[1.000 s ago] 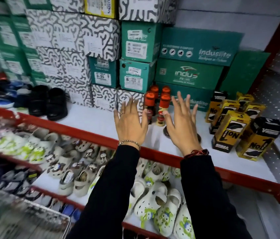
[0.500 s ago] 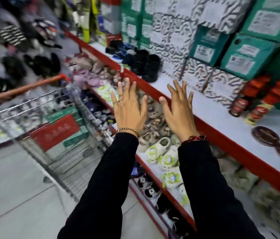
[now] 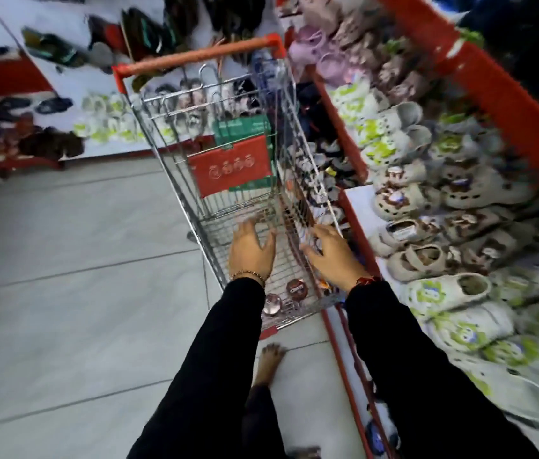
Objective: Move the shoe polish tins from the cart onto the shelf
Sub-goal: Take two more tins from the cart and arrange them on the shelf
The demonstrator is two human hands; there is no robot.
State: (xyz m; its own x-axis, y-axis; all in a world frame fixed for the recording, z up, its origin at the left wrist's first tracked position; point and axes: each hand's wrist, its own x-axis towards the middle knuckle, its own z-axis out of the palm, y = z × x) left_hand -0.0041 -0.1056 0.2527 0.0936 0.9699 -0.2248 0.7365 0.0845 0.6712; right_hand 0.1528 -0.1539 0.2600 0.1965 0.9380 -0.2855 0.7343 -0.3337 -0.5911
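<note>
A wire shopping cart with a red handle stands in the aisle below me. Round shoe polish tins lie on its mesh floor at the near end: a dark one, a silvery one, and another by the right wall. My left hand reaches into the cart with fingers spread, holding nothing. My right hand is also inside the cart, fingers apart, close to the right wire wall. The image is blurred, so whether other tins lie under my hands is unclear.
A red-edged shelf full of white and green clogs runs along the right. A red flap and green box sit deeper in the cart. Grey tiled floor lies left; my bare foot is under the cart's near end.
My view swung left and down from the upper shelf to the cart. Both empty hands dropped from in front of the shelf into the cart's basket.
</note>
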